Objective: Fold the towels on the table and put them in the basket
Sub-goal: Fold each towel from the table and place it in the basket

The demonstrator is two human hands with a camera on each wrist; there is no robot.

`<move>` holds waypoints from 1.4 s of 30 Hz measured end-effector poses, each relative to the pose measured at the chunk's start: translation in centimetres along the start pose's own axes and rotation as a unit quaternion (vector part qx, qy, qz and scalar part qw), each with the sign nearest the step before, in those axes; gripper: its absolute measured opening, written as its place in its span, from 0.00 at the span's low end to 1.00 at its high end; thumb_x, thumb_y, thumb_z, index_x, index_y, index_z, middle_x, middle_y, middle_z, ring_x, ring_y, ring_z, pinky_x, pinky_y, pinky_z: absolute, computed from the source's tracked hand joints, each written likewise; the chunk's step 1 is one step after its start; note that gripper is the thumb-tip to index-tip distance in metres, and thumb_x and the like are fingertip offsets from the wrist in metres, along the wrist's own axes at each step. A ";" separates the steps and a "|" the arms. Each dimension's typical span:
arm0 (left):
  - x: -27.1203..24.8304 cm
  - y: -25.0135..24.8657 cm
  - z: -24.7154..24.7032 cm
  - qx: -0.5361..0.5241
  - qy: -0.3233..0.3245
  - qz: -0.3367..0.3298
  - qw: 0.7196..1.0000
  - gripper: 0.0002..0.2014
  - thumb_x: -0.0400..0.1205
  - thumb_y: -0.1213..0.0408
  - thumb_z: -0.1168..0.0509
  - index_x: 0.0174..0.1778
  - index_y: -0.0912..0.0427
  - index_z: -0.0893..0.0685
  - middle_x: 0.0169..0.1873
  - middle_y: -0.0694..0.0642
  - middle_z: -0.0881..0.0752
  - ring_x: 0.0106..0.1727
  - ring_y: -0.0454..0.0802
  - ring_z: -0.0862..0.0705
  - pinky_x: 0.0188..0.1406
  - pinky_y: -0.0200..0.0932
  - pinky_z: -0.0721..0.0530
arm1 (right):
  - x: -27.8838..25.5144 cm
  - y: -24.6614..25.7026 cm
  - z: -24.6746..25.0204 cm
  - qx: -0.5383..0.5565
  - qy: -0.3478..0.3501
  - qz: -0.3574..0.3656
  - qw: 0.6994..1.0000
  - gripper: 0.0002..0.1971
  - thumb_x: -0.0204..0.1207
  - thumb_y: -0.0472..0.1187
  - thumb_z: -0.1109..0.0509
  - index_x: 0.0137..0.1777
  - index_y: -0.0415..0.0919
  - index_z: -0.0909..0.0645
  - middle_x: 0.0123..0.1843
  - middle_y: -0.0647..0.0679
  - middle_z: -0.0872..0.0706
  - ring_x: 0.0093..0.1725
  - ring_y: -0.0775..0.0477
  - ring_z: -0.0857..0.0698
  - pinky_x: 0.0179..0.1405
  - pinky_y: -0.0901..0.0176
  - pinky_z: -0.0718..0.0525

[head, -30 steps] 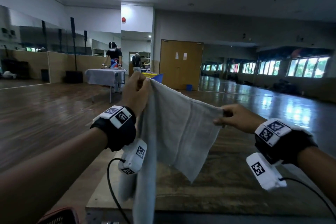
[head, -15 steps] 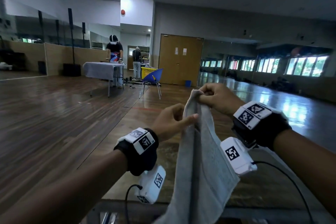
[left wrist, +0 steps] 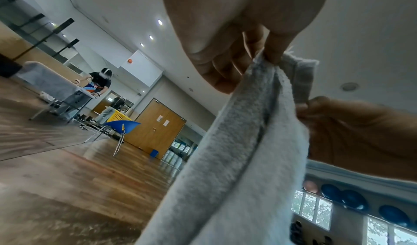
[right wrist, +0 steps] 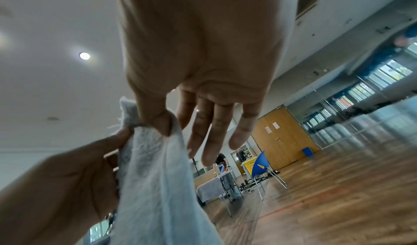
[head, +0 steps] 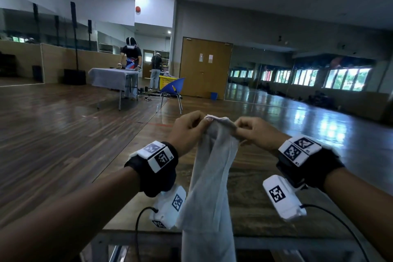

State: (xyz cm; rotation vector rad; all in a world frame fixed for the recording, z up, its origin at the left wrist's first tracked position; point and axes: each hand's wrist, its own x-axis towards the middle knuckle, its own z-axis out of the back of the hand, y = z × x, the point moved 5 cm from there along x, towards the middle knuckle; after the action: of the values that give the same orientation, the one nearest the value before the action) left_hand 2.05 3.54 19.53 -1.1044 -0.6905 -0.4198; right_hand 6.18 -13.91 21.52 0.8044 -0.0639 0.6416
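A pale grey towel [head: 212, 176] hangs doubled lengthwise in front of me, above the wooden table [head: 265, 208]. Both hands hold its top edge close together. My left hand [head: 205, 122] pinches the left part of that edge, and the left wrist view shows its fingertips closed on the towel [left wrist: 237, 159]. My right hand [head: 238, 127] pinches the right part. In the right wrist view its thumb and forefinger nip the towel [right wrist: 158, 186] while the other fingers [right wrist: 216, 124] stay straight. The towel's lower end drops below the table's near edge, out of sight.
Wooden floor stretches out beyond the table. Far off at the left stand a cloth-covered table [head: 110, 78] with a person [head: 130, 59] at it, a blue chair [head: 172, 89] and a yellow basket [head: 167, 82]. Double doors [head: 205, 68] lie straight ahead.
The towel was held spread between both hands. The hands have come together and lowered, so it now hangs doubled. My left hand, loose half a second ago, pinches the top edge again.
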 end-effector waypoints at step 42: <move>8.2 -1.4 15.4 0.049 -0.102 0.174 0.978 0.04 0.75 0.70 0.30 0.37 0.64 0.19 0.38 0.60 0.15 0.35 0.47 0.12 0.35 0.41 0.11 | 6.7 0.0 12.5 -0.010 -0.135 -0.041 0.990 0.03 0.74 0.33 0.28 0.46 0.37 0.18 0.40 0.38 0.09 0.38 0.42 0.08 0.38 0.51 0.09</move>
State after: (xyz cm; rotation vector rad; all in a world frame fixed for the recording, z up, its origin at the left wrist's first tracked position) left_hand 2.50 17.21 30.40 -1.1573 -0.6723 0.0262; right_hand 13.87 -19.09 32.16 0.8652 -0.2820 0.4509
